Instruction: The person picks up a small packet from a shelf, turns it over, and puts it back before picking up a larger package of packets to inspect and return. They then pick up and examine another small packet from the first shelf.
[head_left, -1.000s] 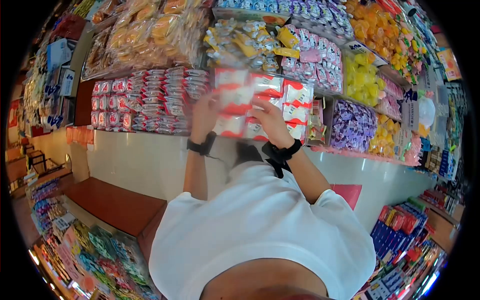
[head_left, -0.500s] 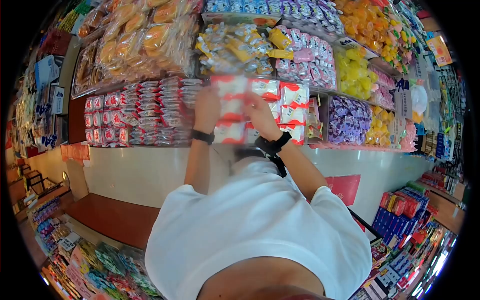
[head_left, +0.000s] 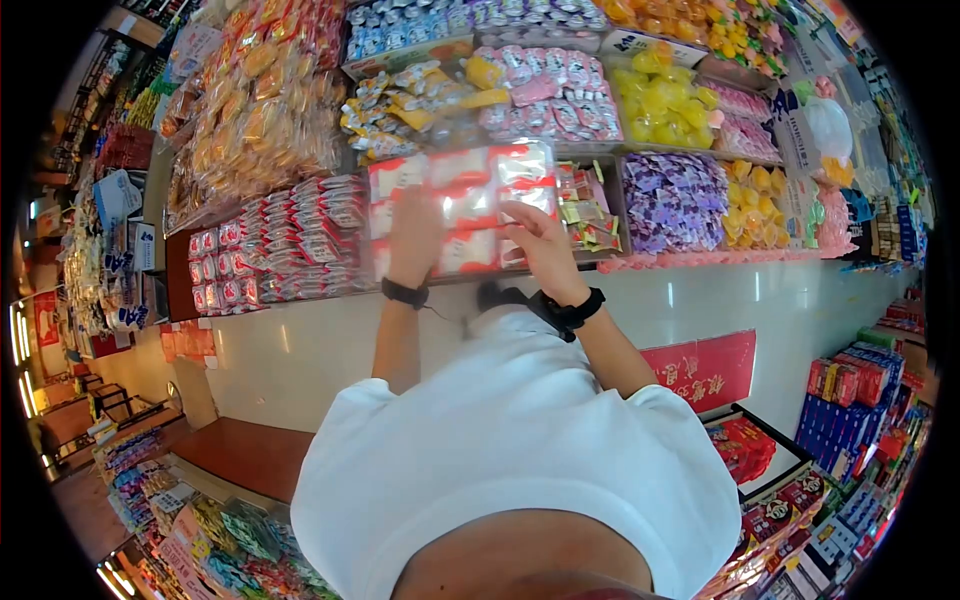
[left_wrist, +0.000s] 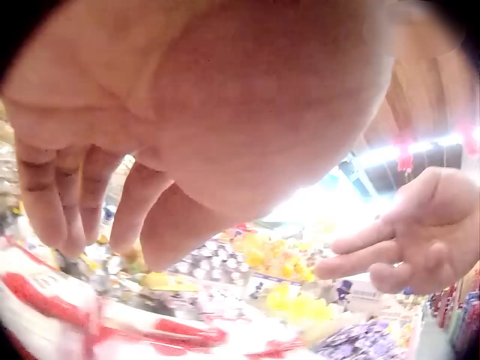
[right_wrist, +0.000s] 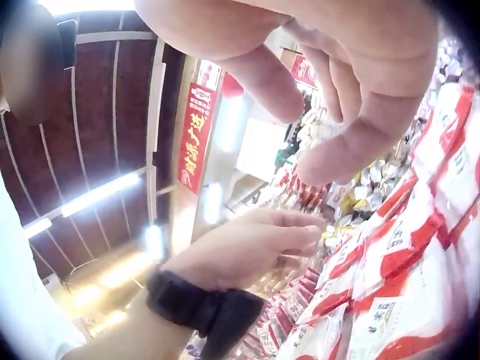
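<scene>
Packets of red-and-white plastic (head_left: 465, 208), oblong, likely light, soft and slippery, best pinched by an edge, lie at twelve o'clock beneath bare left hand (head_left: 412, 232) and right hand (head_left: 545, 248), both with loose, empty fingers.

Clearance: open air btw. L hand (head_left: 412, 235) & R hand (head_left: 548, 255), above white-red packs (head_left: 465, 240). Lateral obst.: stacked silver-red pkts (head_left: 310, 235) on L, just beside packs; green-brown snacks (head_left: 590, 210) on R, then purple sachets (head_left: 675, 205). Fwd. obst.: yellow pouches (head_left: 420, 105) & pink pkts (head_left: 570, 120) block low travel; hands can pass over. Rear obst.: white shirt (head_left: 520, 420) limits pullback centrally; floor (head_left: 270, 340) free to L of torso.
</scene>
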